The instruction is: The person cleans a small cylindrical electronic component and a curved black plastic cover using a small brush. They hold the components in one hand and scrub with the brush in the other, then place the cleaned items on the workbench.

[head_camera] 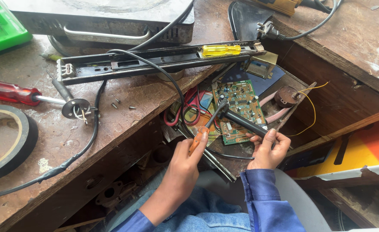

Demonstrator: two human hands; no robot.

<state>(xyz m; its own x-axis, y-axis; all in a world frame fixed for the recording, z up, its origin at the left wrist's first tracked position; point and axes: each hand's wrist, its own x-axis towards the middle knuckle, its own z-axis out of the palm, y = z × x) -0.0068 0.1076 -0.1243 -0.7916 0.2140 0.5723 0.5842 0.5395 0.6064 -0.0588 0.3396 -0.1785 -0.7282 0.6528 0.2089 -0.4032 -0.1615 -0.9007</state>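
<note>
Nearest you, at the bottom of the frame, your blue sleeves rise from your lap. Your left hand (185,165) grips an orange-handled tool (206,124), its tip angled up to the green circuit board (239,109) at frame centre. Your right hand (268,148) clenches a black soldering iron (241,122) low on its handle, likely for fine control, its tip meeting the same spot. A tape roll (9,141) lies at left.

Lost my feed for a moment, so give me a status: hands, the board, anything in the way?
Left hand grips orange-handled tool. Right hand holds black soldering iron. Both tips over green circuit board. Red wires beside board, nothing blocking.
</note>
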